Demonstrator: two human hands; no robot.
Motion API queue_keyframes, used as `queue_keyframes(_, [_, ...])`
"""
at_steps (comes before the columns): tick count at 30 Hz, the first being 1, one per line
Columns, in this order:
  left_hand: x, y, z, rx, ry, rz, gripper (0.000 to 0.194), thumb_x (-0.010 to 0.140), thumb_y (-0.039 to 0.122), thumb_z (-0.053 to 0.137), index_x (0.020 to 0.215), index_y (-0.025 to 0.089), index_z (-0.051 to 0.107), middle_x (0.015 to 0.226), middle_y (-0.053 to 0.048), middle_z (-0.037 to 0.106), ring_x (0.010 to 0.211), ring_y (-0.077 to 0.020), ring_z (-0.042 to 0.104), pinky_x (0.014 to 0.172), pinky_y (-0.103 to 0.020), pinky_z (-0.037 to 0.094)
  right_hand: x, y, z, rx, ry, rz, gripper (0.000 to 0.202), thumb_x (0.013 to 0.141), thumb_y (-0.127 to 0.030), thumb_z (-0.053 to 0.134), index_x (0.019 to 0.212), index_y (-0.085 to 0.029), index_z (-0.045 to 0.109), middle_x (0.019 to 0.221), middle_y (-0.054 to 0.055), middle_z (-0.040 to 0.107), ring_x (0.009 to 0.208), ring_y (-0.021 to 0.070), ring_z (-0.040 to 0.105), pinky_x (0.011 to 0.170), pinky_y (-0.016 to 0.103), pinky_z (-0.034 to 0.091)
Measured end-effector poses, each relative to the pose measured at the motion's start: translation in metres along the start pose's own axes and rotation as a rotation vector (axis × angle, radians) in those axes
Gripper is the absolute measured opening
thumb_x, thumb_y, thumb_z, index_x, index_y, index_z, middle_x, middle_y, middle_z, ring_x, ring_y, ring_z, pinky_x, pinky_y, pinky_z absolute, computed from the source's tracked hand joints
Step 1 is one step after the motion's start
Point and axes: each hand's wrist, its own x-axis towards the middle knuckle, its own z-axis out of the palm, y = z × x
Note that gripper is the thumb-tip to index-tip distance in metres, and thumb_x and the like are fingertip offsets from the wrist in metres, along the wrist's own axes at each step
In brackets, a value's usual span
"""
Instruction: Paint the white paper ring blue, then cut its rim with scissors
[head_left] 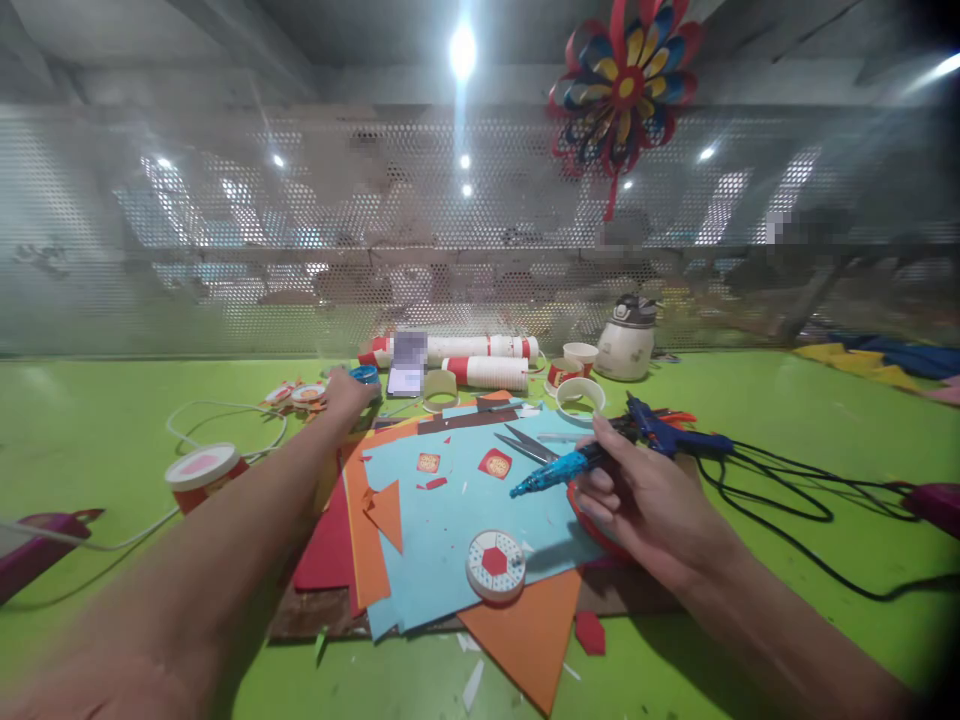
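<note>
Hovering: pen (556,472) pinched above paper (442,530) by right hand (656,490), perhaps avoiding smudges | left hand (347,394) at blue item (364,374), grip unclear

A multicoloured flower ornament (627,88) hangs high — below, a white flask (625,352) stands near the perforated screen (420,225).

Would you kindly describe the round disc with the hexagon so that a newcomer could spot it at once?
On the green table, find the light-blue sheet. Near its lower edge, left of the right hand, sits a thick white disc. Its red hexagon among blue-dotted segments sets it apart from the thin red, yellow-printed pieces higher on the sheet.
</note>
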Motion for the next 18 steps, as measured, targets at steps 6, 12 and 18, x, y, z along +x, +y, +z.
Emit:
queue_keyframes(6, [-0.037, 0.019, -0.033, -0.154, -0.059, 0.171, 0.083, 0.072, 0.032, 0.086, 0.14, 0.011, 0.045, 0.127, -0.017, 0.065, 0.119, -0.0329, 0.062, 0.101, -0.047, 0.05, 0.001, -0.011, 0.0, 0.029, -0.021, -0.071, 0.042, 0.051, -0.031, 0.097, 0.066, -0.017, 0.06, 0.048, -0.007, 0.044, 0.047, 0.0065, 0.036, 0.036, 0.017, 0.036])
queue_keyframes(12, [-0.126, 0.026, -0.044, -0.371, -0.348, 0.359, 0.084, 0.064, 0.029, 0.087, 0.137, 0.014, 0.048, 0.116, -0.014, 0.073, 0.104, -0.0275, 0.072, 0.092, -0.038, 0.056, -0.002, -0.019, -0.001, -0.012, -0.034, -0.149, 0.045, 0.048, -0.027, 0.098, 0.065, -0.017, 0.058, 0.055, -0.006, 0.048, 0.052, 0.0066, 0.042, 0.044, 0.018, 0.043])
queue_keyframes(18, [-0.188, 0.037, -0.048, -0.499, -0.656, 0.381, 0.085, 0.06, 0.024, 0.086, 0.136, 0.017, 0.047, 0.125, -0.015, 0.069, 0.111, -0.0296, 0.069, 0.097, -0.043, 0.054, 0.003, -0.012, 0.003, -0.119, -0.032, -0.241, 0.042, 0.051, -0.036, 0.097, 0.064, -0.017, 0.061, 0.054, -0.005, 0.052, 0.052, 0.0076, 0.044, 0.047, 0.021, 0.045])
